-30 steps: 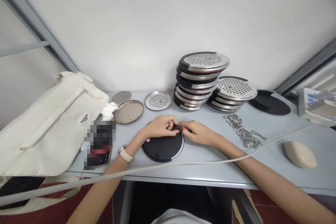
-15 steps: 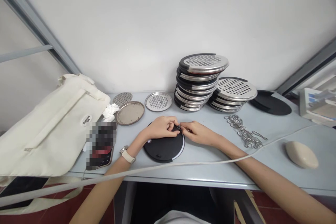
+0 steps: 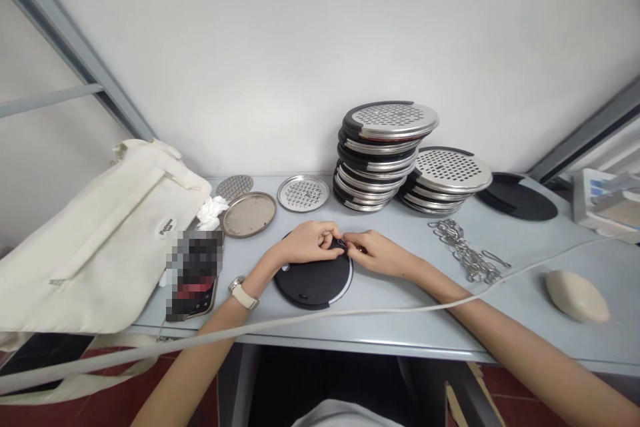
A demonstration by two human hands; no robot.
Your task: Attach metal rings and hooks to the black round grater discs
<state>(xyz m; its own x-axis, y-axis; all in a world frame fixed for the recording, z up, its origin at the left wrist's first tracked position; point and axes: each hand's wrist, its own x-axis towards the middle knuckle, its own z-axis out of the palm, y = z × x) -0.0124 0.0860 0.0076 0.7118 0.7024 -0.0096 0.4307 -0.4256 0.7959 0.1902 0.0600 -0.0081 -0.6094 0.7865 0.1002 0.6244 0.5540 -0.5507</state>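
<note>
A round black disc [image 3: 315,283] lies flat on the table in front of me, a light strip showing along its right rim. Over its far edge, my left hand [image 3: 311,242] is closed, thumb and fingers pinching a small metal wire clip [image 3: 342,242]. From the right, my right hand [image 3: 373,252] pinches the same clip between thumb and index finger. Fingertips partly hide the clip, and I cannot tell how it joins the disc. A heap of similar metal clips [image 3: 467,250] lies to the right.
Two stacks of perforated metal discs, one taller [image 3: 377,160] and one shorter [image 3: 445,177], stand by the wall. A black disc [image 3: 520,197], a grater plate [image 3: 303,193], a metal lid [image 3: 249,215], a phone [image 3: 197,280], a cream bag [image 3: 110,247] and a computer mouse [image 3: 577,295] surround them. A white cable [image 3: 390,311] crosses in front.
The view has shifted very slightly. Both hands stay pinched at the clip on the disc's far edge, with almost no visible movement.
</note>
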